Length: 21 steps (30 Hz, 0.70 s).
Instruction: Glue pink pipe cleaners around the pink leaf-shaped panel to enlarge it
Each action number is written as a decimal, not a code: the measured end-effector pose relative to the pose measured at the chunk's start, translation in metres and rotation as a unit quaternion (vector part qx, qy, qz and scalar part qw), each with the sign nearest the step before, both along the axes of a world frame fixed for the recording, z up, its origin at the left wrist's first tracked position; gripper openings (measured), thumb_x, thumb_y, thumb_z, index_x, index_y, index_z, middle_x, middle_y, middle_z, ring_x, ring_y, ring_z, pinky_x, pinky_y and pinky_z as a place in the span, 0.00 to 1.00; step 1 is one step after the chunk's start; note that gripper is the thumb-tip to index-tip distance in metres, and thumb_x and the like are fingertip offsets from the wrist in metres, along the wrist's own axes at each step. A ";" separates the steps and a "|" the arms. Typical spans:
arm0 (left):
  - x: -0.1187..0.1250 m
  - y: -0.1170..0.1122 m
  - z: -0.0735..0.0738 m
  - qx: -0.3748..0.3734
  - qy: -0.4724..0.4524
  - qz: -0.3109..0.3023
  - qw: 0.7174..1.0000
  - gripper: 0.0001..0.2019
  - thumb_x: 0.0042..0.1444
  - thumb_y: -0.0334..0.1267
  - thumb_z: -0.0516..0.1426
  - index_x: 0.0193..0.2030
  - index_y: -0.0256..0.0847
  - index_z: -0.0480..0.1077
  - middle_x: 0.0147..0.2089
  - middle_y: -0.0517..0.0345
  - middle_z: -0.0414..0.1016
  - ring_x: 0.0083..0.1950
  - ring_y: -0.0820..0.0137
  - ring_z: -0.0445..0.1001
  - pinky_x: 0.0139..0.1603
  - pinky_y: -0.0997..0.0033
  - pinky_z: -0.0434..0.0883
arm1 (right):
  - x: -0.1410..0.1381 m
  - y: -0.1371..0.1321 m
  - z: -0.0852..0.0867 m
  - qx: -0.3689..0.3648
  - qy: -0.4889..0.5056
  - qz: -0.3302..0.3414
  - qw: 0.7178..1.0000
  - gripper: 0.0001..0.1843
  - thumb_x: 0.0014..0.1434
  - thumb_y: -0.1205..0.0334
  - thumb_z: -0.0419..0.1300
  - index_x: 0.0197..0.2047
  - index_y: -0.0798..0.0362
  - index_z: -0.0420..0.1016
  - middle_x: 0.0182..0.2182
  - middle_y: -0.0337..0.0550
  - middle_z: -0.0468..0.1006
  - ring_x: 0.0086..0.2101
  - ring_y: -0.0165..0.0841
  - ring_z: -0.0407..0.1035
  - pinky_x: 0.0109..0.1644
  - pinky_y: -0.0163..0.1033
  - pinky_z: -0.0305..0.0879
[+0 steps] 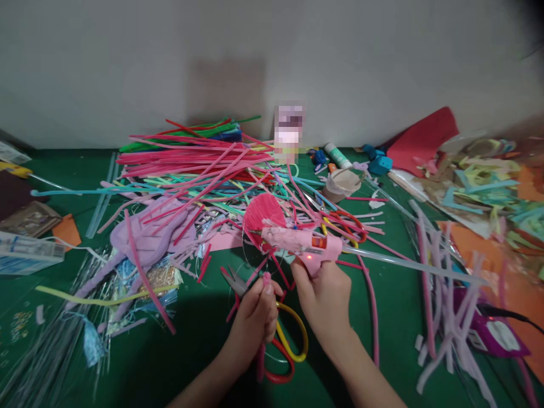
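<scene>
My right hand [325, 292] is wrapped round the handle of a pink hot glue gun [293, 241], whose nozzle points left. A clear glue stick [403, 262] runs out of its back, and a small light glows on its side. My left hand [260, 309] is closed on a pink pipe cleaner [266, 277], its tip showing above the fingers, below the nozzle. Scissors [300, 354] with red and yellow handles lie partly hidden behind my left hand; I cannot tell whether it touches them. A round pink fuzzy piece [262, 215] is behind the glue gun.
Pink pipe cleaners [191, 161] are heaped by the wall. A purple braided shape [148, 232] lies left, near silvery wire stems [55, 334]. A paper cup [341, 184], a glue stick tube [338, 154], red felt [420, 141] and a purple device [495, 328] are to the right.
</scene>
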State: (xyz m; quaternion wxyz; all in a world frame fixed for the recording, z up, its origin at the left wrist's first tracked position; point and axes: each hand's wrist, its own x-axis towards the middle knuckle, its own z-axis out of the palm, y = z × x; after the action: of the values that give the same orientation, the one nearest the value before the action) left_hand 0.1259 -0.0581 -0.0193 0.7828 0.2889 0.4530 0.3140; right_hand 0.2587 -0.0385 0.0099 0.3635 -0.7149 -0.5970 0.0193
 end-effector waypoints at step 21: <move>0.002 0.000 0.003 0.002 0.000 0.007 1.000 0.15 0.62 0.52 0.51 0.36 0.41 0.62 0.19 0.73 0.50 0.15 0.82 0.46 0.13 0.82 0.48 | -0.003 0.004 0.008 0.024 -0.023 -0.063 0.997 0.17 0.56 0.56 0.56 0.18 0.49 0.61 0.10 0.33 0.61 0.11 0.30 0.57 0.18 0.35 0.50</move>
State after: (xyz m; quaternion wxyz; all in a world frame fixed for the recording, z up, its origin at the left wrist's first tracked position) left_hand 0.1279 -0.0581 -0.0165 0.7799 0.2870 0.4548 0.3203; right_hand 0.2554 -0.0348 0.0179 0.3671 -0.7424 -0.5594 -0.0341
